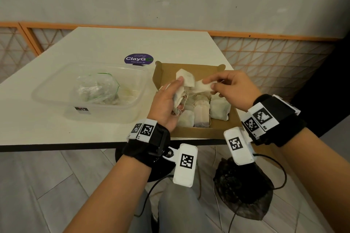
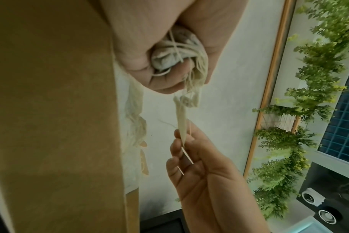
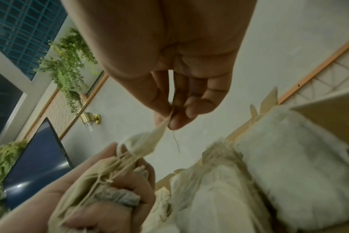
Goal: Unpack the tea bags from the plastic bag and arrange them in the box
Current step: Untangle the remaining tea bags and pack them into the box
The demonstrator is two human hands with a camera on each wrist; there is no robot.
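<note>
Fingers of left hand [image 1: 166, 100] curl round a bunch of tea bags [image 1: 184, 81] w/ tangled strings, over the cardboard box [image 1: 217, 131]; right hand [image 1: 232, 89] pinches one tea bag [image 1: 203, 86], prob. to tease it free. Others lie in rows inside. Plastic bag [image 1: 98, 89] sits in clear tub [image 1: 56, 100].

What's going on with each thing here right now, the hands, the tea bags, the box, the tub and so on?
Left hand: grips a tangled bunch of tea bags over the box.
Right hand: pinches one tea bag, still tangled with the bunch.
Box: open, tea bags laid flat inside.
Plastic bag: crumpled, inside the tub.
Tub: open, no lid on it.
</note>
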